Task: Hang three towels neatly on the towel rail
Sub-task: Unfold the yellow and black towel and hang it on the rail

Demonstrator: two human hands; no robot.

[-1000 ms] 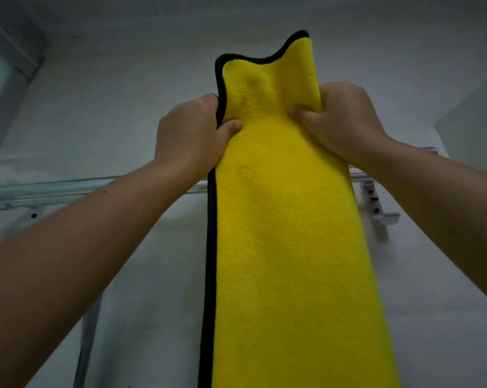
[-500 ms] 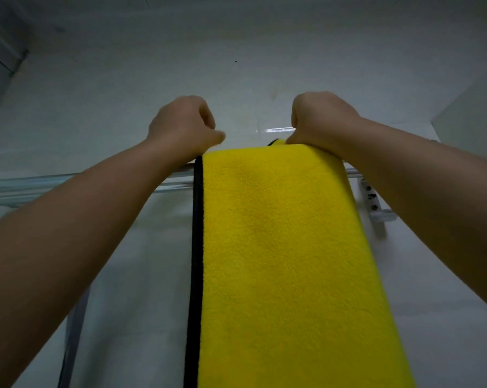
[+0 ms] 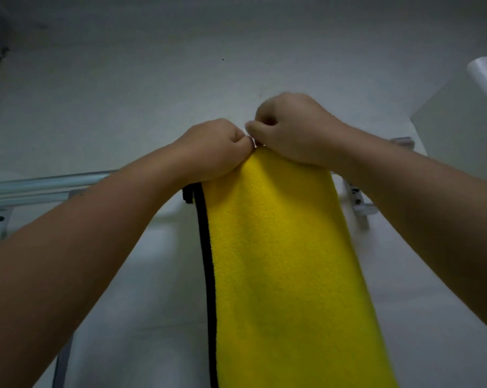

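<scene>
Evidently the left hand (image 3: 214, 148) and right hand (image 3: 289, 130), curled tight at frame centre, pinch the top fold of the towel (image 3: 278, 247) draped over the rail (image 3: 49, 182); tugging unevenly could bunch it, skew it, or slide it off

No legible text or labels

The yellow fleece towel (image 3: 278, 261), black-edged, hangs draped over the silver metal towel rail (image 3: 49, 182), falling flat and straight.
</scene>
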